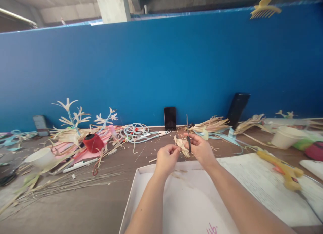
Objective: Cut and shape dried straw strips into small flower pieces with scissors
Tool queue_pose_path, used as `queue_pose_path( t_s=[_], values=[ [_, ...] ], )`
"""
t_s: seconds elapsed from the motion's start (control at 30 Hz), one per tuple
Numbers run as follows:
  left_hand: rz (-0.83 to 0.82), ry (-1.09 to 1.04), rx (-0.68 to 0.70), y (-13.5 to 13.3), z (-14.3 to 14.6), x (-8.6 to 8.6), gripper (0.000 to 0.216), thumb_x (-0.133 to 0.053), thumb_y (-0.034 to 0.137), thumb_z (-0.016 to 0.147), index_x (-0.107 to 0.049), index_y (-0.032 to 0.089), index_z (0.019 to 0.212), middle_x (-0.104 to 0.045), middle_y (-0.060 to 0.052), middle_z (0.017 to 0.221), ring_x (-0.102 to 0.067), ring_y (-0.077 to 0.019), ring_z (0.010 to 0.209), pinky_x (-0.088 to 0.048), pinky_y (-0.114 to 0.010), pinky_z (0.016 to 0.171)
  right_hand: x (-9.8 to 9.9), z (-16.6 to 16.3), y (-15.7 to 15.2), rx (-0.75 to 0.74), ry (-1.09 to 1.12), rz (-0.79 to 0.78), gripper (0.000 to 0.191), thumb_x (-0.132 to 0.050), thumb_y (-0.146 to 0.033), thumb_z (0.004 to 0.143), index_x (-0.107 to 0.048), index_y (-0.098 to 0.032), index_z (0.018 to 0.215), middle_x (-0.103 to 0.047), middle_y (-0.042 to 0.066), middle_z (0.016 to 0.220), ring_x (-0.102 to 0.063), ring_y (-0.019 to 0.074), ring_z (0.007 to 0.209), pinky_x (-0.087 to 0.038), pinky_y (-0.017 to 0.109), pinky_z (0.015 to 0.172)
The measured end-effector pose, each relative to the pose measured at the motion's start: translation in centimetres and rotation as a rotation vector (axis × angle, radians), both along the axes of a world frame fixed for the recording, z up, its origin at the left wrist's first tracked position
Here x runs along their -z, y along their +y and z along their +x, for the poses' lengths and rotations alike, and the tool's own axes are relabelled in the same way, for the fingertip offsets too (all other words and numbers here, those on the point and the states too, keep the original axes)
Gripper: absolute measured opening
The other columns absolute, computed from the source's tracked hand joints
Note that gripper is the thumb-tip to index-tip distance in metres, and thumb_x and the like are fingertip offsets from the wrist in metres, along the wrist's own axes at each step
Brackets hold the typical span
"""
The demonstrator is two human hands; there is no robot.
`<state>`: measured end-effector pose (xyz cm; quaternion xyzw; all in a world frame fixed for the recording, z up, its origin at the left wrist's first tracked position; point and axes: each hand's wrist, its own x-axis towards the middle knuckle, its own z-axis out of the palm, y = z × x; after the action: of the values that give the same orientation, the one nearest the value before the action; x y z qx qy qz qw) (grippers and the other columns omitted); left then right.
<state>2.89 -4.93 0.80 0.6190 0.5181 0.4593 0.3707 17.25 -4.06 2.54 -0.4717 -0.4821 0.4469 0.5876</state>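
Observation:
My left hand (168,158) is closed in a pinch on a pale, dried husk piece (182,146), which spreads between my two hands. My right hand (200,148) grips small scissors (188,134) by their dark handles, with the blades pointing up. Both hands are above the far edge of a white box lid (186,200). Scraps of husk lie on the brown table (106,200) just beyond. Whether the scissor blades touch the husk piece, I cannot tell.
A phone (170,118) leans on the blue partition (156,65). At left are husk flowers (73,118), a red spool (94,143), a white cup (40,158) and thin sticks (75,180). To the right, a yellow glue gun (282,168) rests on printed paper (252,180), near a cream cup (286,138).

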Motion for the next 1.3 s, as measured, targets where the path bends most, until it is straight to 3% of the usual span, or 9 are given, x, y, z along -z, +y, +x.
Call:
queue_pose_path(
  t_s=[0.23,0.47,0.63,0.73,0.97,1.13,1.3],
  values=[
    [-0.024,-0.022,0.018,0.0,-0.1,-0.1,0.028,-0.055,0.042,0.073,-0.063,0.016,0.068,-0.045,0.004,0.050,-0.037,-0.0083,0.049,-0.028,-0.020,0.048,0.4,1.9,0.9,0.139,0.100,0.028,0.050,-0.074,-0.031,0.058,-0.062,-0.018,0.105,-0.061,-0.001,0.063,-0.055,0.0120,0.057,-0.035,0.019,0.044],
    [-0.149,-0.116,0.108,0.0,-0.7,-0.7,0.032,-0.059,0.044,0.070,-0.068,0.013,0.069,-0.055,0.000,0.055,-0.039,-0.0077,0.049,-0.029,-0.021,0.048,0.5,2.2,1.1,0.102,0.161,0.050,0.045,-0.075,-0.029,0.060,-0.063,-0.018,0.102,-0.059,-0.001,0.065,-0.053,0.0110,0.059,-0.029,0.016,0.040],
    [-0.237,-0.262,0.208,-0.5,-0.9,-1.3,0.047,-0.054,0.055,0.073,-0.069,0.016,0.095,-0.066,-0.006,0.080,-0.036,-0.0045,0.043,-0.023,-0.021,0.042,-0.5,1.6,0.1,-0.031,0.119,-0.010,0.045,-0.075,-0.031,0.061,-0.062,-0.018,0.102,-0.060,-0.001,0.066,-0.054,0.0103,0.057,-0.037,0.018,0.044],
    [-0.256,-0.377,0.248,-0.6,-0.5,-1.4,0.048,-0.060,0.053,0.069,-0.065,0.017,0.101,-0.066,-0.007,0.089,-0.032,-0.0020,0.040,-0.019,-0.020,0.039,-0.8,1.1,-0.2,-0.073,0.061,-0.023,0.046,-0.076,-0.031,0.061,-0.061,-0.018,0.102,-0.064,0.000,0.070,-0.057,0.0110,0.058,-0.044,0.021,0.052],
    [-0.302,-0.502,0.201,0.1,0.8,0.0,0.036,-0.069,0.040,0.063,-0.057,0.014,0.085,-0.060,0.000,0.063,-0.027,-0.0009,0.036,-0.015,-0.018,0.035,-0.9,0.0,-0.5,-0.053,-0.040,-0.042,0.054,-0.078,-0.034,0.055,-0.060,-0.017,0.102,-0.068,0.002,0.072,-0.063,0.0170,0.063,-0.050,0.026,0.055],
    [-0.279,-0.527,0.211,0.2,0.6,0.2,0.027,-0.065,0.035,0.066,-0.058,0.013,0.081,-0.065,-0.005,0.072,-0.031,-0.0011,0.036,-0.017,-0.017,0.035,-0.5,0.8,-0.1,0.015,-0.099,0.013,0.054,-0.074,-0.040,0.059,-0.059,-0.019,0.107,-0.068,0.001,0.072,-0.062,0.0165,0.062,-0.049,0.025,0.055],
    [-0.323,-0.648,0.123,0.6,-0.5,-0.3,0.028,-0.068,0.036,0.064,-0.058,0.012,0.075,-0.060,-0.003,0.069,-0.032,-0.0009,0.039,-0.016,-0.016,0.036,-0.7,1.3,0.1,-0.020,-0.062,-0.081,0.052,-0.072,-0.042,0.062,-0.058,-0.019,0.107,-0.065,0.002,0.075,-0.060,0.0152,0.066,-0.046,0.023,0.056]
  ],
)
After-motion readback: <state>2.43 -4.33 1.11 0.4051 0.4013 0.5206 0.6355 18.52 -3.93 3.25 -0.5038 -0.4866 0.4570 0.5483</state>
